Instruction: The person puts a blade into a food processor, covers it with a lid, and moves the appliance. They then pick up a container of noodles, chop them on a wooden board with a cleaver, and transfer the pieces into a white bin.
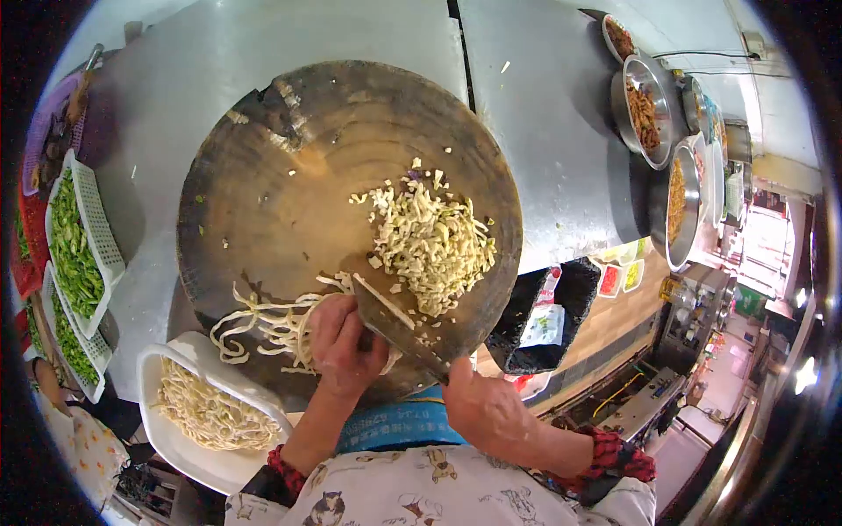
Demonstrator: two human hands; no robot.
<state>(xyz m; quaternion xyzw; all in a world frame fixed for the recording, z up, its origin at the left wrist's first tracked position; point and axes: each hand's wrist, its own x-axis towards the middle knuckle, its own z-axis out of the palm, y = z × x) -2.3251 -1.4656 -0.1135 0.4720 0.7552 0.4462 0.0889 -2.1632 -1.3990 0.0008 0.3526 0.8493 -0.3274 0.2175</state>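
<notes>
A large round wooden chopping block (263, 210) lies in front of me. My right hand (491, 412) grips the handle of a cleaver (399, 326), whose blade rests low over the block beside my left knuckles. With fingers curled, my left hand (344, 351) presses down on a bundle of long, pale, noodle-like strips (272, 323); some trail out to its left. To the right of the blade sits a heap of chopped pale pieces (434, 250). Small bits are scattered around it, and a thin cut strip runs along the blade.
A white basin (151, 368) of similar strips stands at lower left. White baskets (110, 237) of cut green vegetables line the left side. Metal bowls (662, 158) of food stand at the right, near a black bag-lined container (509, 337). Another person's patterned clothing (92, 447) shows lower left.
</notes>
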